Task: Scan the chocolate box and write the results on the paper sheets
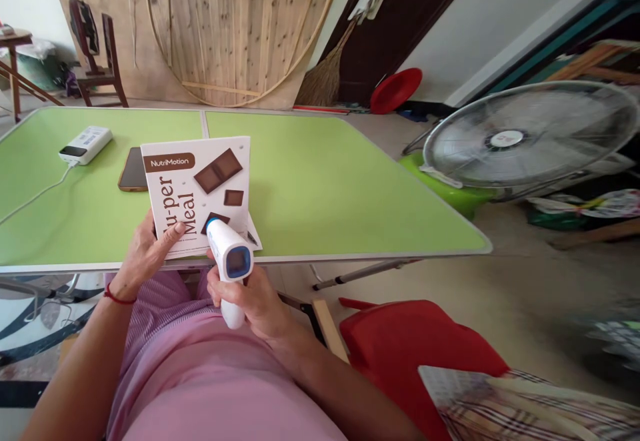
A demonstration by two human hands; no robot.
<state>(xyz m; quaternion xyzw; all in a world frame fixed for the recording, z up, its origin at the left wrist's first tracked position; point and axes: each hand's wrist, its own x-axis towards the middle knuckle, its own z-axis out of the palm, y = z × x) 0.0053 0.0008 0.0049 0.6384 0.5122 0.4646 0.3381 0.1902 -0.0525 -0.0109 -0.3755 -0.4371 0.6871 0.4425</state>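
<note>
My left hand [145, 252] grips a white and brown NutriMotion box [170, 211] by its lower left edge, thumb across the front. Printed chocolate pieces show on the box, which stands tilted up at the table's near edge. In my right hand [260, 301] is a white infrared thermometer [225, 247] with a blue-framed screen facing me. Its blue-ringed tip points at the box front and overlaps it in view; whether they touch I cannot tell. Part of a paper with a pen [252, 238] shows behind the box's lower right corner.
The green folding table [310, 187] carries a phone [134, 171], partly hidden by the box, and a white power bank [86, 145] with a cable. A large fan [505, 139] stands to the right. Below the table's right side is a red chair [415, 341] with a plaid cloth bag.
</note>
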